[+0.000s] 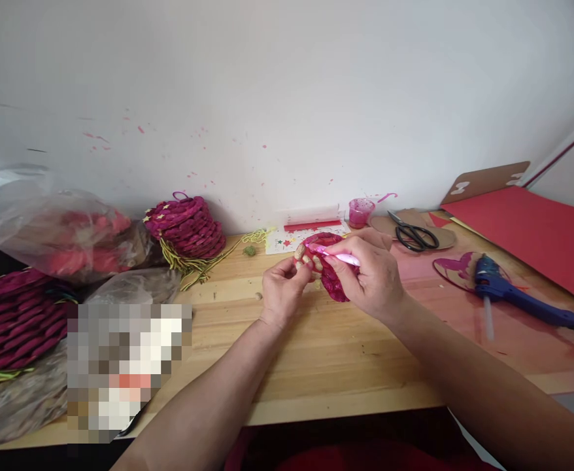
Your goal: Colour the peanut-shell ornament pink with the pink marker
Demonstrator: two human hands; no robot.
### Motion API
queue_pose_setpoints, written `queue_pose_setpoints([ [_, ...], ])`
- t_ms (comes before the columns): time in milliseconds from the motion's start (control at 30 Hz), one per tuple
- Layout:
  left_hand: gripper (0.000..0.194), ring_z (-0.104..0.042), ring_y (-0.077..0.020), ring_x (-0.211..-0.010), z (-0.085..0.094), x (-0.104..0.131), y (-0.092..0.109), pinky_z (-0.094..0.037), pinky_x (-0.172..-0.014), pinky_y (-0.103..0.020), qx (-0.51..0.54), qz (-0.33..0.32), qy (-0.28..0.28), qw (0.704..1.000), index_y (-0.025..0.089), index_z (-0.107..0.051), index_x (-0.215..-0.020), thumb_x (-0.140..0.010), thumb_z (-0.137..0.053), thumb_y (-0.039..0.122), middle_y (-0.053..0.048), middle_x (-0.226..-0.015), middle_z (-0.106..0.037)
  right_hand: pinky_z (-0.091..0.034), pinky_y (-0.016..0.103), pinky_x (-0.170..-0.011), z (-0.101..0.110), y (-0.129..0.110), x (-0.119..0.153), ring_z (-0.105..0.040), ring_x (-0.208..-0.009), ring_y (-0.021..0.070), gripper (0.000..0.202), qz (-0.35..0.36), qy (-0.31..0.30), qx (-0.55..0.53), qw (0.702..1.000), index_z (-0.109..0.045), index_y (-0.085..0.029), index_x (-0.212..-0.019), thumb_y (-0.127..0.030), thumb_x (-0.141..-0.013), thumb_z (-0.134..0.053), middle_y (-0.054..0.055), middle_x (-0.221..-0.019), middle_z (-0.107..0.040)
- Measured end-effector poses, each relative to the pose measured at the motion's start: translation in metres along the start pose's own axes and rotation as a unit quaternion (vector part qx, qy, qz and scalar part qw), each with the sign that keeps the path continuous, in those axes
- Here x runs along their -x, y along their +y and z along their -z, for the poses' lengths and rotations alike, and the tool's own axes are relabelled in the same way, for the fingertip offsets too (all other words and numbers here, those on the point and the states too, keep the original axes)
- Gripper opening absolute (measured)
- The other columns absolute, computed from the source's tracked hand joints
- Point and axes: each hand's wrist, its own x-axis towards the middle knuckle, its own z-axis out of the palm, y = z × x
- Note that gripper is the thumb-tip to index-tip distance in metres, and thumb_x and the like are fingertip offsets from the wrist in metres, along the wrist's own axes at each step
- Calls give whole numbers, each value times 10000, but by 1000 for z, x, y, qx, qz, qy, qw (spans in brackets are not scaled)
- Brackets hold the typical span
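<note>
Over the middle of the table, my left hand [285,288] is closed, thumb and fingers pinching the edge of a magenta craft piece [337,288]. Tan, lumpy bits, perhaps nutshells, sit in a red patch on its left side. My right hand [372,275] grips a slim pink-and-white pen-like tool [346,259], its tip touching the piece near those bits. Whether it is a brush or a pen I cannot tell. The right hand covers part of the piece. Behind it lies a white sheet [280,243] printed with coloured stars.
A blue glue gun [527,297] and black scissors [417,237] lie right, near red card [537,226]. A magenta-stained cup [361,213] stands by the wall. Left are a magenta woven bundle [189,229], a plastic bag [71,229] and another magenta bundle [17,320].
</note>
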Motion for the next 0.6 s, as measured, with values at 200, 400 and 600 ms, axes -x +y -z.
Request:
queue_pose_setpoints([
  [200, 298, -633, -150, -628, -1, 0, 0, -543, -650, -267, 18, 5, 6, 1000, 164, -798, -732, -707, -871, 452, -32, -685, -736, -396, 419, -875, -1, 2, 0, -676, -890, 208, 39, -3, -12, 5, 1000, -632, -241, -973, -215, -1001, -641, 7, -895, -778],
  [400, 303, -638, -154, -633, -2, 0, 2, -539, -654, -271, 24, 12, 2, 1000, 165, -802, -738, -696, -877, 456, -37, -700, -744, -412, 417, -880, 0, 1, -1, -683, -904, 202, 31, 0, 3, -12, 1000, -651, -249, -1005, -221, -1008, -641, 5, -939, -802],
  [600, 314, -638, -160, -634, -2, 0, 2, -541, -667, -287, 32, 18, 7, 999, 165, -802, -743, -694, -884, 464, -44, -710, -740, -415, 432, -851, 1, 3, -2, -685, -878, 221, 32, -21, -8, 2, 1000, -648, -258, -970, -248, -995, -633, 13, -888, -791],
])
